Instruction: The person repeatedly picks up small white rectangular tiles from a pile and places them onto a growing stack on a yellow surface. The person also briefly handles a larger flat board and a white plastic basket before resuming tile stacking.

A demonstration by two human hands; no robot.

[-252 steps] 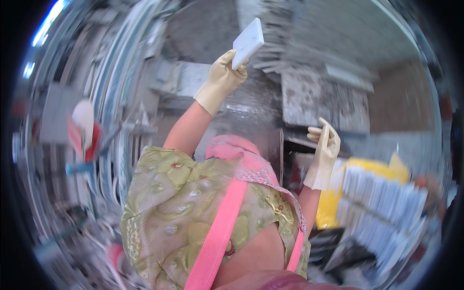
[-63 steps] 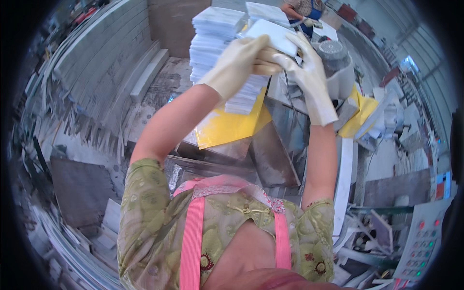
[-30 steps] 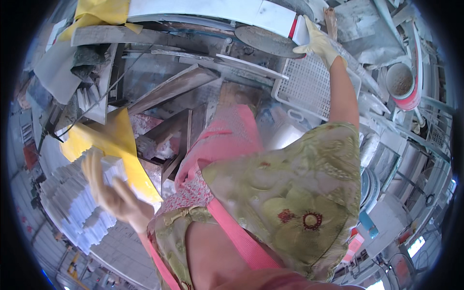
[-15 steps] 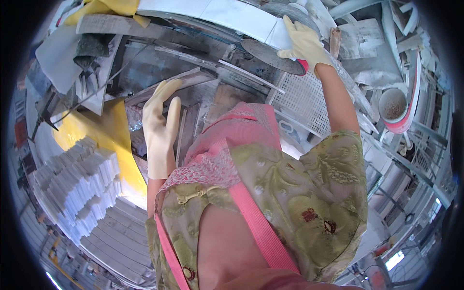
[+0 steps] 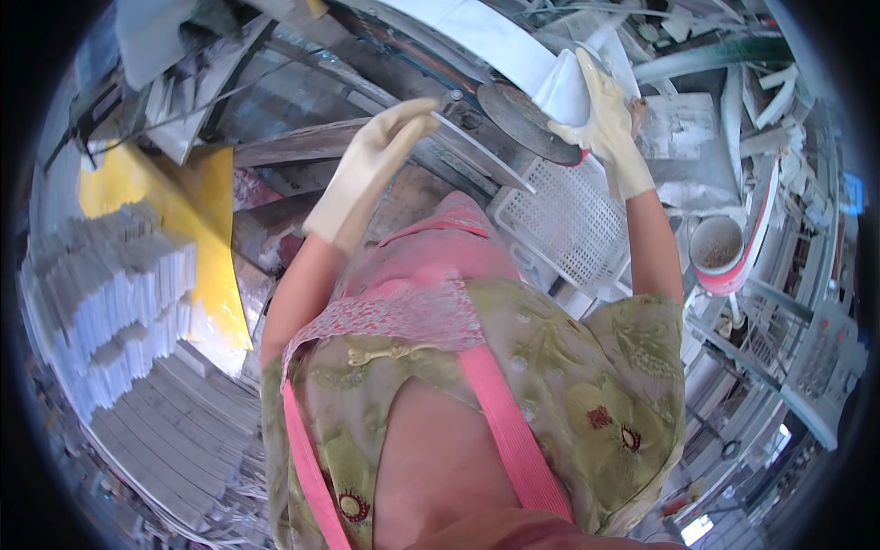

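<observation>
My right hand (image 5: 607,124), in a cream rubber glove, grips a white flat tile-like piece (image 5: 563,89) between thumb and fingers. The piece is at the end of a row of white pieces (image 5: 477,27) running along the top. Just below it sits a dark round disc (image 5: 524,121). My left hand (image 5: 378,156), gloved alike, hovers over the frame of the machine with its fingers stretched out and nothing in them; it is slightly blurred. A narrow pale bar (image 5: 486,154) slants between the two hands.
A white perforated plastic basket (image 5: 564,215) lies below the disc. Stacked white tiles (image 5: 110,284) stand at the left beside a yellow sheet (image 5: 206,229). A bucket (image 5: 717,246) of grainy material is at the right, with white offcuts (image 5: 775,92) farther up.
My left hand has moved up and right toward the machine. My right hand has taken hold of the end white piece, which now tilts apart from the row. The whole view has shifted.
</observation>
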